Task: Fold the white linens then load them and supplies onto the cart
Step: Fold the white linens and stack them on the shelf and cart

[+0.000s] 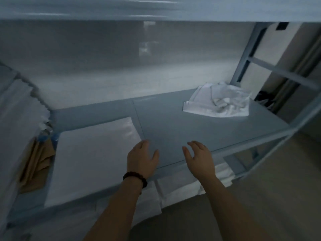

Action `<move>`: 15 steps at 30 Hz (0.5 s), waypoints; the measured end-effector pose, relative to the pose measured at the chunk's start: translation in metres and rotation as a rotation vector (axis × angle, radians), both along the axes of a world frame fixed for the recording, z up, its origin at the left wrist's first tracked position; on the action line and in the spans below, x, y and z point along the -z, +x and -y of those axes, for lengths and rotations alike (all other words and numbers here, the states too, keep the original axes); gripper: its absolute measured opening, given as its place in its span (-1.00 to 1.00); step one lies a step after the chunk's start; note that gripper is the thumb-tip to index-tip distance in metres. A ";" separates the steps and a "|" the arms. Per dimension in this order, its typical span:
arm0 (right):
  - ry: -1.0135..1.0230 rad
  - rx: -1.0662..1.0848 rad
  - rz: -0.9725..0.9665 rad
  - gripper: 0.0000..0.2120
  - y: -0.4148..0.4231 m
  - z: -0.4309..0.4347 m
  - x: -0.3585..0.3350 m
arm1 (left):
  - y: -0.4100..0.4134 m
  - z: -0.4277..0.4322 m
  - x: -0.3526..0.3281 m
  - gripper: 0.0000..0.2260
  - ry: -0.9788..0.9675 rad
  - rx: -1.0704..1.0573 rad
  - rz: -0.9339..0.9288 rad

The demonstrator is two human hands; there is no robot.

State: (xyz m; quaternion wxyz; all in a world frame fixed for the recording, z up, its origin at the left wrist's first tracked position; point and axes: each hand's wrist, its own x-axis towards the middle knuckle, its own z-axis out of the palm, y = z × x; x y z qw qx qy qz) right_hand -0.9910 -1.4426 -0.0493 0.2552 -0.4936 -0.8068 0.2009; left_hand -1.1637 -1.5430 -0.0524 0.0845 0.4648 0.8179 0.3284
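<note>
A folded white linen (92,157) lies flat on the left half of the grey-blue shelf (182,129). A crumpled white linen (218,100) sits at the shelf's far right. My left hand (141,158), with a dark bead bracelet at the wrist, hovers open beside the folded linen's right corner. My right hand (199,158) is open over the bare shelf near its front edge, fingers relaxed and holding nothing. More folded white linens (175,188) lie on the lower shelf below my arms.
A beige cloth (37,164) hangs at the left beside white fabric with a scalloped edge (19,108). An upper shelf (156,16) spans overhead. The shelf's metal frame post and crossbars (271,68) stand at the right, with floor beyond.
</note>
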 end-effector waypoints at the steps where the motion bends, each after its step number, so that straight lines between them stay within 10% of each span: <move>1: -0.007 0.026 -0.003 -0.63 0.012 -0.003 0.000 | 0.009 -0.007 -0.001 -0.58 0.000 0.020 -0.002; 15: -0.064 0.153 -0.115 -0.64 0.165 -0.117 -0.004 | 0.168 -0.132 -0.011 -0.51 -0.037 0.080 -0.001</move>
